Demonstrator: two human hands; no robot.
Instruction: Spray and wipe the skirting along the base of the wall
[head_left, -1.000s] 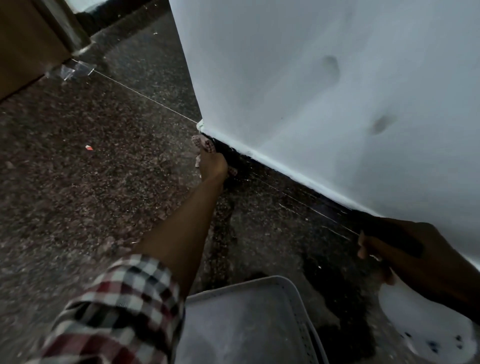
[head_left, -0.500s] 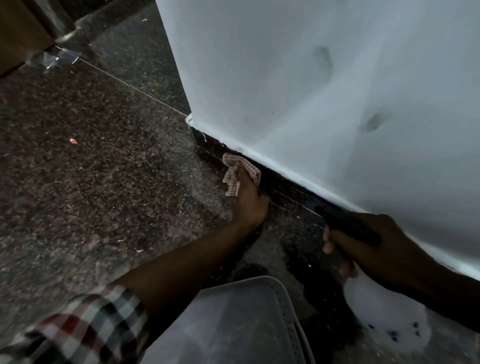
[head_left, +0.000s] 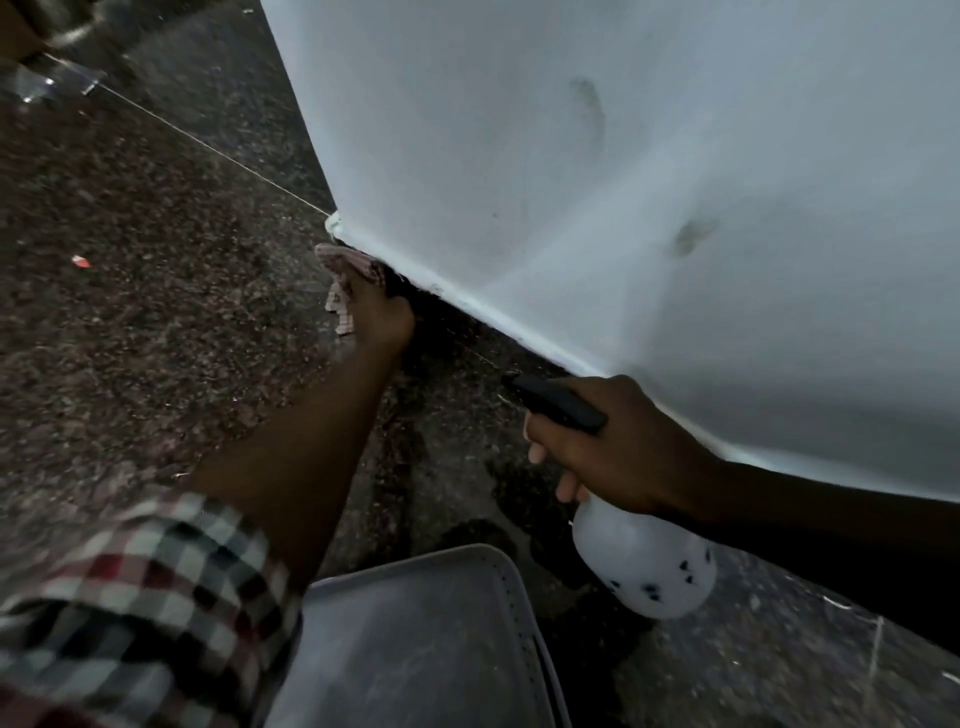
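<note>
Left hand (head_left: 382, 317): reaches forward with the arm stretched out and grasps a checked cloth (head_left: 347, 270), pushing it against the skirting just short of the wall's corner.
Checked cloth: bunched over the fingertips of the left hand, with a loose end hanging down on the thumb side to the floor.
Skirting (head_left: 457, 325): a dark strip under the white wall (head_left: 571, 182), running from the left hand's fingertips back to just above the right hand.
Right hand (head_left: 623, 447): clenched round the neck of a spray bottle (head_left: 644, 561), nearer the body than the left hand and close to the wall.
Spray bottle: its black trigger head (head_left: 558, 402) juts out of the top of the right hand toward the left hand; its cloudy white body hangs below the fist, tilted, with dark specks low down. How much liquid it holds cannot be told.
Plastic tub (head_left: 511, 587): pale grey with a row of small holes along its rim, below and between the two forearms; only its scuffed inner face shows.
Floor (head_left: 156, 338): dark speckled stone, with darker patches (head_left: 519, 493) below the right hand.
Sleeve (head_left: 140, 597): checked, rolled up on the left forearm.
</note>
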